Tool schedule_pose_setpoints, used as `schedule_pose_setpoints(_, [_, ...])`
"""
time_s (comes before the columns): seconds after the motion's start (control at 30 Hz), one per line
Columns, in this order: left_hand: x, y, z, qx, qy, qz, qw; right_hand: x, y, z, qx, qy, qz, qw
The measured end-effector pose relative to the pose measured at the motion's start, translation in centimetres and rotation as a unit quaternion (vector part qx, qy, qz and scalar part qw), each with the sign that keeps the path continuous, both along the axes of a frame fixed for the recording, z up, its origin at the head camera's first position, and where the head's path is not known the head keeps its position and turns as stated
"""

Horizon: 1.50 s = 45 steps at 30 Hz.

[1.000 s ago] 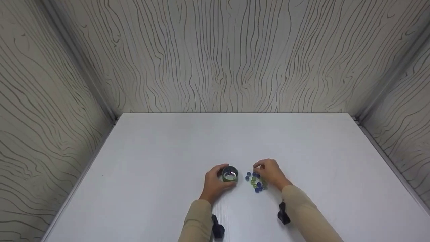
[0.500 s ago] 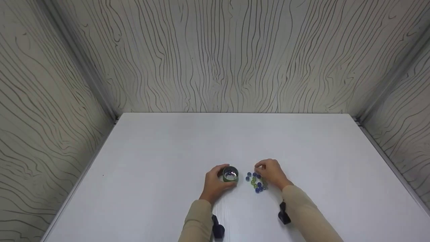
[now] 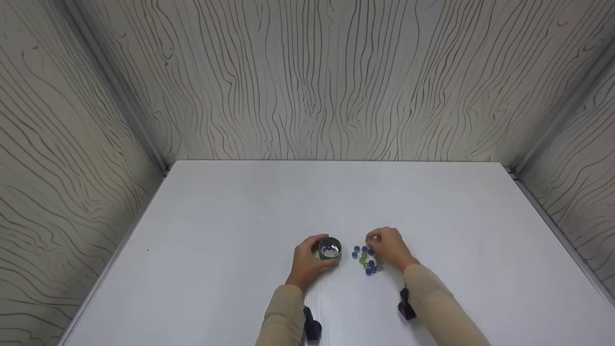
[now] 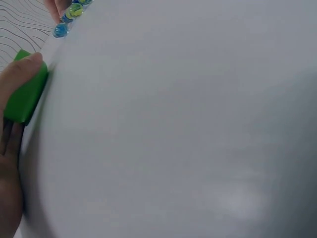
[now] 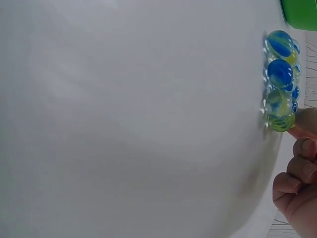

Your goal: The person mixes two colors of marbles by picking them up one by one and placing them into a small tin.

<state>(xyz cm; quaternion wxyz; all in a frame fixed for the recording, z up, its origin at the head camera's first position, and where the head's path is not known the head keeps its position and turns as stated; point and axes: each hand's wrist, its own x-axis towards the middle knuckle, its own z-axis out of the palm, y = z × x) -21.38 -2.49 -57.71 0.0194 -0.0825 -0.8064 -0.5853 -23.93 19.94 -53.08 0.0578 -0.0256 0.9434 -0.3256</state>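
Observation:
In the head view my left hand point(image 3: 307, 262) grips a small round cup point(image 3: 330, 249), thumb on the near side and fingers on the far side. Its outer wall shows bright green in the left wrist view point(image 4: 27, 94); inside it looks shiny, with something small and dark at the bottom. Just right of the cup, several glass marbles point(image 3: 363, 260) lie in a cluster, some blue, some yellow-green. My right hand point(image 3: 390, 247) reaches over their far right side, with thumb and index close together. In the right wrist view its fingertips meet the marbles point(image 5: 281, 74); whether one is pinched is hidden.
Both hands work over a white tabletop point(image 3: 230, 216). Wood-grain patterned panels point(image 3: 307, 81) rise behind it and on both sides. A black device point(image 3: 312, 329) sits at the left wrist, another black device point(image 3: 406, 307) at the right wrist.
My right hand has shifted very slightly to the right over the marbles. The left hand keeps its grip on the cup in the same place.

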Motion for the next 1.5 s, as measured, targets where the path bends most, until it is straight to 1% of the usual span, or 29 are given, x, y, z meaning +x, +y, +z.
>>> schedule_pose_setpoints(0.2, [0.0, 0.2, -0.1, 0.006, -0.003, 0.004, 1.0000, -0.1, 0.1, 0.0, 0.003, 0.000, -0.006, 1.0000])
schedule_pose_setpoints(0.37, [0.1, 0.2, -0.1, 0.004, -0.004, 0.004, 1.0000, 0.0, 0.2, -0.1, 0.004, 0.010, -0.002, 0.9999])
schedule_pose_setpoints(0.6, [0.1, 0.2, 0.0, -0.002, 0.004, 0.001, 1.0000, 0.1, 0.5, -0.2, -0.006, 0.034, 0.008, 0.9994])
schedule_pose_setpoints(0.83, [0.1, 0.1, 0.1, -0.008, -0.001, 0.004, 1.0000, 0.1, 0.4, -0.2, -0.001, 0.029, 0.005, 0.9996])
schedule_pose_setpoints(1.0, [0.2, 0.2, 0.1, -0.003, -0.012, 0.010, 0.9999, 0.0, 0.5, -0.2, -0.003, 0.029, -0.001, 0.9996])
schedule_pose_setpoints(1.13, [0.2, 0.3, 0.1, -0.001, -0.014, 0.013, 0.9998, -0.2, 0.6, 0.0, -0.001, 0.028, -0.003, 0.9996])
schedule_pose_setpoints(1.4, [0.0, 0.1, 0.0, -0.005, -0.003, 0.007, 1.0000, -0.1, 0.7, 0.5, 0.013, 0.040, 0.005, 0.9991])
schedule_pose_setpoints(1.5, [0.0, 0.0, -0.1, -0.007, 0.006, 0.001, 1.0000, 0.2, 0.7, 0.8, 0.020, 0.036, 0.004, 0.9991])
